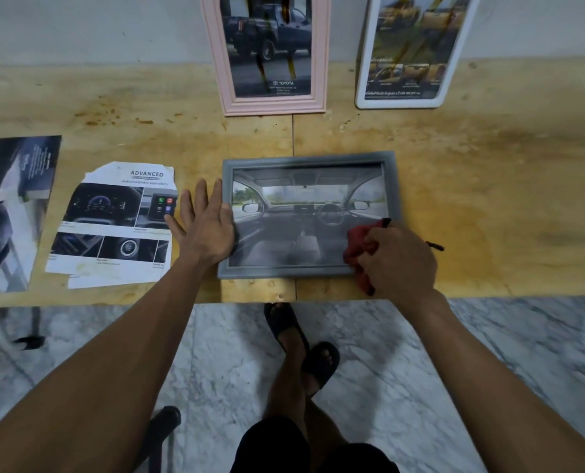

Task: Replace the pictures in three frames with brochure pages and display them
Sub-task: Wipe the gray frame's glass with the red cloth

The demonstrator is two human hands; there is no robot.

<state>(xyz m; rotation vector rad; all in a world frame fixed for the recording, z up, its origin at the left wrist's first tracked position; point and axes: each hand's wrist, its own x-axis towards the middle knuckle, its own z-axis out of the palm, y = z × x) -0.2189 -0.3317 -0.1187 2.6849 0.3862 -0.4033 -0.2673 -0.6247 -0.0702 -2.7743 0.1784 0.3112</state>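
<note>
While lying flat near the front edge of the yellow wooden worktop (489,172), grey rectangular picture frame (310,158) is steadied: left hand (204,227), fingers spread, presses its left rail; right hand (398,259) clutches crumpled red cloth (361,238), apparently wiping the glass.

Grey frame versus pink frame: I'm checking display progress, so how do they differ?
The grey frame lies flat on the table in landscape; the pink frame stands against the wall in portrait. The grey frame shows a car interior, the pink frame a pickup. Hands are on the grey frame only: left steadying, right holding a red cloth. Both hold brochure pages.
</note>
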